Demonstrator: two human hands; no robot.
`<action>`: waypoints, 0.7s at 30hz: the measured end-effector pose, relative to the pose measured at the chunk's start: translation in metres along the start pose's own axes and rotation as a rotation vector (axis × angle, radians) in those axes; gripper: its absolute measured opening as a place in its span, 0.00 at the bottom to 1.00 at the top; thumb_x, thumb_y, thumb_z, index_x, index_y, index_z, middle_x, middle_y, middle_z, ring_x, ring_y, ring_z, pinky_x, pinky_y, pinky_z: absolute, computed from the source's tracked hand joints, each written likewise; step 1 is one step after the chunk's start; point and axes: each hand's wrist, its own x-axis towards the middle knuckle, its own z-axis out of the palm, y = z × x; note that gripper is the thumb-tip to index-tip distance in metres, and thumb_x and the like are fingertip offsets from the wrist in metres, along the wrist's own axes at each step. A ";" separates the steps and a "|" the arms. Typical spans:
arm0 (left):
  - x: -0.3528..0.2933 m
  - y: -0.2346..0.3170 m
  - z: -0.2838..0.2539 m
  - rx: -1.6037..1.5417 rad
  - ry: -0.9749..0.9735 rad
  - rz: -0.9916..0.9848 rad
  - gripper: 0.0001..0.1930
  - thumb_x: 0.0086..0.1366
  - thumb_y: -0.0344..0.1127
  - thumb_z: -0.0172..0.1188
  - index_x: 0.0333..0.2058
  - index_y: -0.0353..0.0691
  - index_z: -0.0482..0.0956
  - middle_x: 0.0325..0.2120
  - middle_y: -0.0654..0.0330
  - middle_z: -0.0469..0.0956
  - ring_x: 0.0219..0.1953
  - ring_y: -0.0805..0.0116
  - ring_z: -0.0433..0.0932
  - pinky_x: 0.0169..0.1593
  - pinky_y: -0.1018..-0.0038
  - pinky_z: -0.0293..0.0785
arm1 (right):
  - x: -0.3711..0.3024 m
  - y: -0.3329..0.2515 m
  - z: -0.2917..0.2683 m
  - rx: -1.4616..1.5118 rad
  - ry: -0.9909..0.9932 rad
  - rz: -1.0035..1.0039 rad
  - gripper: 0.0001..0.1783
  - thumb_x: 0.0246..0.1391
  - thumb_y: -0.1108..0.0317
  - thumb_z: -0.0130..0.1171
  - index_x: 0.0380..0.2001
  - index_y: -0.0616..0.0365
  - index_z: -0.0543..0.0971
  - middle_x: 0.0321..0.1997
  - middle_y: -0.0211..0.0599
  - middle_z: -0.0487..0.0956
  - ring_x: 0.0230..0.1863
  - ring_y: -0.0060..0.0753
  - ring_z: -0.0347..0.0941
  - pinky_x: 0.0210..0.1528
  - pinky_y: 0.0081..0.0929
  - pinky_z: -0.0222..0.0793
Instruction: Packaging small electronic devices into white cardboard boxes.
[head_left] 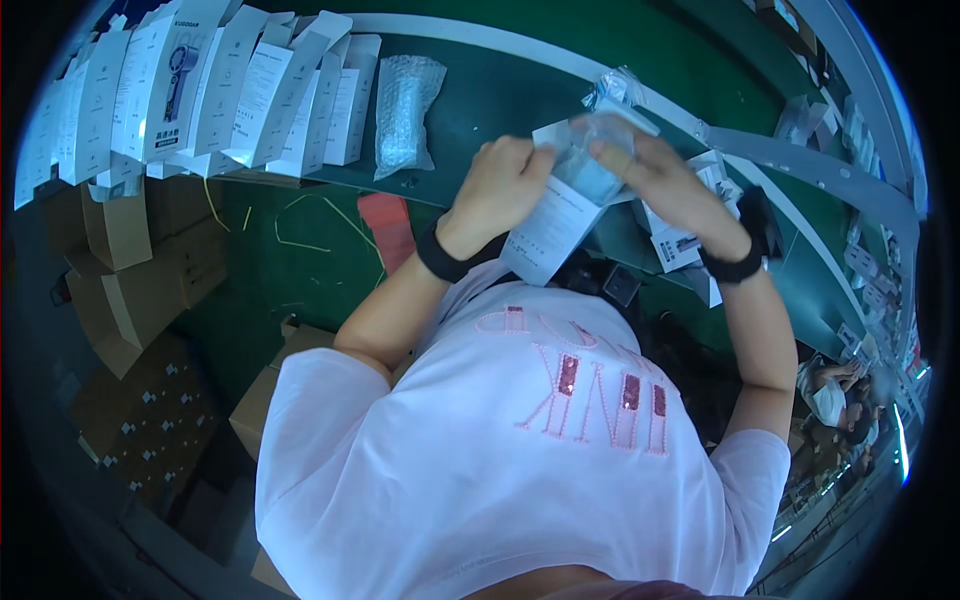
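Just in front of my chest, a white printed carton point(553, 232) stands tilted with its flaps raised at the far end. My left hand point(500, 190) is closed on the carton's left edge, thumb near the opening. At that mouth my right hand point(662, 178) is closed around a clear plastic-wrapped item point(592, 170), which sits partly in the carton; what is inside the wrap cannot be made out. A bubble-wrapped package point(406, 115) lies on the green table point(470, 90), left of my hands.
Several white cartons point(215, 90) stand in a row on the table at the far left. More cartons point(672, 235) lie right of my hands, and crumpled clear packaging point(617, 88) is beyond them. Brown cardboard boxes point(150, 270) stand at left below the table. Another person point(835, 400) sits at far right.
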 end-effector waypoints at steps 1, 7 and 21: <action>0.001 -0.008 -0.002 -0.037 -0.057 -0.059 0.22 0.65 0.43 0.46 0.29 0.24 0.77 0.23 0.39 0.76 0.30 0.43 0.78 0.36 0.60 0.73 | -0.005 0.007 0.004 -0.177 0.049 -0.056 0.24 0.60 0.57 0.53 0.55 0.59 0.70 0.51 0.39 0.74 0.53 0.33 0.68 0.57 0.30 0.61; -0.017 -0.082 0.032 -0.972 -0.299 0.029 0.39 0.59 0.43 0.63 0.63 0.34 0.55 0.53 0.58 0.68 0.53 0.69 0.68 0.57 0.74 0.63 | 0.022 0.008 0.002 -0.067 -0.165 -0.149 0.20 0.54 0.66 0.59 0.50 0.62 0.75 0.48 0.39 0.77 0.51 0.33 0.71 0.57 0.28 0.62; -0.003 -0.037 -0.044 -0.489 0.240 0.267 0.45 0.41 0.38 0.78 0.57 0.35 0.61 0.46 0.57 0.71 0.50 0.68 0.70 0.54 0.72 0.65 | 0.099 0.075 -0.060 0.240 0.616 0.034 0.18 0.45 0.68 0.68 0.40 0.60 0.78 0.36 0.38 0.81 0.36 0.29 0.79 0.39 0.25 0.74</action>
